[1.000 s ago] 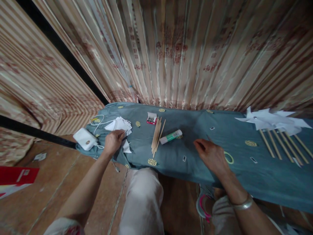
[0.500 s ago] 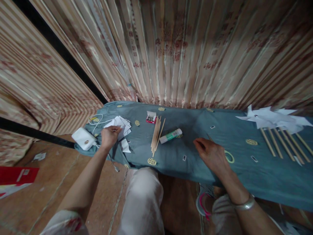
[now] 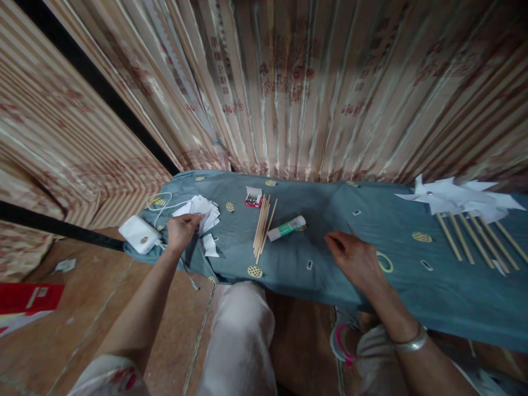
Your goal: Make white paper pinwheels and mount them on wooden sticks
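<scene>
My left hand (image 3: 181, 231) pinches the edge of a pile of white paper pieces (image 3: 208, 212) at the left of the cloth-covered table. My right hand (image 3: 355, 258) is closed round a pair of scissors; the thin blade tip (image 3: 352, 230) points up past the fingers and a pale green handle loop (image 3: 385, 262) shows beside the hand. Between my hands lie several wooden sticks (image 3: 262, 228), a green and white glue stick (image 3: 286, 228) and a small open red box (image 3: 253, 198) of metal pins. A small white paper piece (image 3: 210, 246) rests below the pile.
White paper pinwheels (image 3: 462, 198) on wooden sticks lie at the table's right. A white power bank (image 3: 141, 234) with a cable sits at the left edge. A curtain (image 3: 289, 99) hangs behind the blue-green cloth (image 3: 449, 302). A red box (image 3: 31, 300) is on the floor.
The whole view has shifted very slightly. Both hands keep nearly the same places and grips.
</scene>
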Motion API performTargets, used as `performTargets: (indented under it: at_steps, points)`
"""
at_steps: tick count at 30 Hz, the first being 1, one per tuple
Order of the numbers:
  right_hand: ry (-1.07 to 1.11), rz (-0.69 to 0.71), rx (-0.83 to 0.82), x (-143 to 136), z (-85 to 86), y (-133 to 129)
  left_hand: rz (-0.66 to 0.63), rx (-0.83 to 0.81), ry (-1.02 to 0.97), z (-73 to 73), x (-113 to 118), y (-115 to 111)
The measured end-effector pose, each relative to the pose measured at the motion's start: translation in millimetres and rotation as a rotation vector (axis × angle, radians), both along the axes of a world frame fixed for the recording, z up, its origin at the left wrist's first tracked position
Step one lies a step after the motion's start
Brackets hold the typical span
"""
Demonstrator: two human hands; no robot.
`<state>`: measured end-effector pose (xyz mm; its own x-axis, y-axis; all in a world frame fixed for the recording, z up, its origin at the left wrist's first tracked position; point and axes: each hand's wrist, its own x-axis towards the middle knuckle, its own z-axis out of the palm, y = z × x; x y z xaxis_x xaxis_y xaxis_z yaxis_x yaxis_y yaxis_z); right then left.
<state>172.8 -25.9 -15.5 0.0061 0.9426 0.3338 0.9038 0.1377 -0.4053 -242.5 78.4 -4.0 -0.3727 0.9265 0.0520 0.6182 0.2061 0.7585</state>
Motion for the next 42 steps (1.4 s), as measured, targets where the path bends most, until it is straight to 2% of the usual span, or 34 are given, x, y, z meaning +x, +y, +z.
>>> performTargets:
  at_steps: [11,13,15,18,20,22,23,25,26,29,31,33,36,38,42]
  points:
    - [0.005,0.014,-0.028,1.7,3.7,-1.3,0.042,0.073,-0.223,-4.3,-2.3,-2.0]
    - [0.008,0.005,-0.024,2.7,3.9,-2.1,0.035,0.152,-0.208,0.3,-0.3,-3.2]
    - [0.018,-0.001,-0.027,3.8,3.4,-3.0,0.002,0.260,-0.144,11.2,6.8,-7.2]
    - [0.062,-0.016,-0.008,5.9,3.4,-4.3,-0.089,0.417,0.000,37.7,36.9,-23.3]
    - [0.122,-0.063,0.052,8.6,5.3,-5.5,-0.225,0.487,0.100,54.3,73.2,-40.3]
    - [0.189,-0.131,0.102,13.5,8.2,-7.2,-0.444,0.502,0.168,61.2,119.2,-58.7]
    - [0.216,-0.166,0.109,17.1,9.4,-8.3,-0.578,0.490,0.178,59.7,143.7,-67.4]
    - [0.241,-0.215,0.096,26.3,10.0,-10.8,-0.850,0.485,0.190,47.1,190.0,-82.3]
    - [0.237,-0.228,0.084,31.7,8.9,-12.3,-0.929,0.480,0.227,37.5,210.0,-88.6]
    - [0.191,-0.237,0.063,47.3,2.3,-17.8,-1.018,0.348,0.328,6.7,251.4,-104.5]
    - [0.174,-0.205,0.048,53.5,-1.0,-23.4,-1.054,0.280,0.350,-7.8,263.5,-113.5]
    - [0.210,-0.109,-0.009,54.9,-0.1,-30.9,-1.092,0.243,0.332,-15.1,267.3,-120.5]
    - [0.383,0.154,-0.260,51.5,8.6,-42.9,-1.123,0.230,0.209,-16.1,267.2,-125.0]
    - [0.501,0.276,-0.435,49.6,14.3,-48.4,-1.113,0.227,0.074,-15.0,267.6,-123.9]
    - [0.637,0.287,-0.547,50.3,11.5,-48.2,-1.013,0.115,-0.209,-16.7,270.6,-116.2]
